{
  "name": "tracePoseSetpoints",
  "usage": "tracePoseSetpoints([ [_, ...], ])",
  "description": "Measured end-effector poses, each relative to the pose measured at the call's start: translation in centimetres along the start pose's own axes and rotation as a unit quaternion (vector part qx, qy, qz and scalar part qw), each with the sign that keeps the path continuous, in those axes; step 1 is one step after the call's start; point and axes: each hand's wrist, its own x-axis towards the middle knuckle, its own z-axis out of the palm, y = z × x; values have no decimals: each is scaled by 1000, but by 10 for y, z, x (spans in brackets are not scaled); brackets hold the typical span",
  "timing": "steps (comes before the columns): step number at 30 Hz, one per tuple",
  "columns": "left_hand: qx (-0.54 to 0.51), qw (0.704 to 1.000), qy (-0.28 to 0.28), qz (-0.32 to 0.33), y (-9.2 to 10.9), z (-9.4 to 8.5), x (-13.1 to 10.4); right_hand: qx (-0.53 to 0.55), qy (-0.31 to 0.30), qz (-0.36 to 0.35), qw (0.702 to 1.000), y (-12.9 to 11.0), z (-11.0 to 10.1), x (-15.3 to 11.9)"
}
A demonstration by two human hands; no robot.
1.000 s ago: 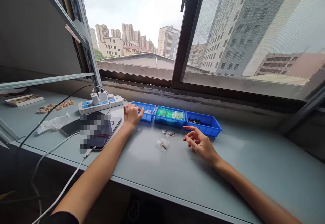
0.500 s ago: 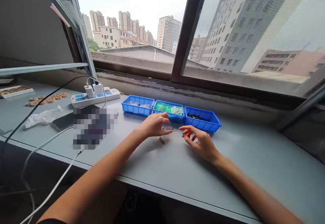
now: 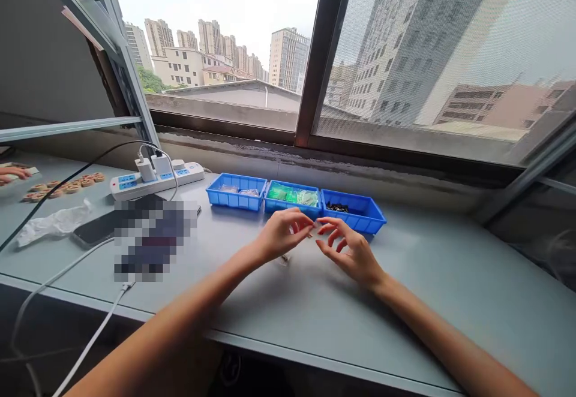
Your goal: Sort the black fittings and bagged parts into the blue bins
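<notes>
My left hand point(image 3: 288, 234) is above the table, its thumb and fingertips pinched together. A small clear plastic packet seems to be in the pinch, mostly hidden by the fingers. Facing it closely from the right, my right hand point(image 3: 353, 253) has curled fingers with a gap between thumb and forefinger, and I see nothing in it. Below my left hand, a small clear piece point(image 3: 284, 259) lies on the table. Behind the hands are a blue bin with clear packets point(image 3: 236, 200), a blue bin with green and clear bags point(image 3: 270, 207), and a blue bin with black parts point(image 3: 366, 222).
A white power strip point(image 3: 191, 175) with plugs sits by the window wall. Left of the hands lie a dark phone point(image 3: 96, 226), a blurred-out device point(image 3: 153, 241), crumpled white plastic point(image 3: 54, 222), cables and wooden pieces point(image 3: 74, 186). Another person's hand point(image 3: 13, 173) shows at the far left.
My left hand has closed its fingertips and moved slightly right and down, towards my right hand. The view has shifted a little. Another person's hand has appeared at the left edge.
</notes>
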Motion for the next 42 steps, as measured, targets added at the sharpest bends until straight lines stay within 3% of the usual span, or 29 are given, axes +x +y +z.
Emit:
tracePoseSetpoints([
  [4, -88, 996, -5, -18, 10, 10, -1, 65, 17, 35, 997, -3, 1, 1],
  [11, -112, 992, 29, -58, 11, 11, -2, 183, 64, 87, 977, -2, 1, 4],
  [14, -78, 995, 38, -49, 9, 11, -3, 160, 100, 55, 981, -3, 0, 3],
  [19, 27, 999, 26, -18, 3, 13, -6, 70, 108, -48, 991, -6, -4, -1],
  [22, 71, 996, 43, 26, -1, 12, -8, 49, 145, -56, 987, -8, -3, -2],
  [25, 64, 994, 68, 50, -2, 10, -9, 71, 154, -20, 985, -9, 0, 0],
  [29, 47, 991, 119, 30, -3, 6, -4, 142, 100, 56, 983, -8, 5, 2],
  [32, 70, 970, 232, -28, -9, -9, 3, 160, 88, 73, 980, -6, 6, 2],
  [34, 89, 941, 319, -71, -20, -28, 8, 155, 86, 73, 982, -4, 5, 3],
  [36, 126, 912, 371, -121, -34, -50, 9, 148, 78, 71, 983, -1, 4, 3],
  [39, 187, 865, 403, -234, -55, -78, 5, 139, 64, 70, 986, 1, 4, 2],
  [42, 228, 839, 389, -304, -66, -90, 0, 127, 63, 72, 987, 2, 4, 0],
])
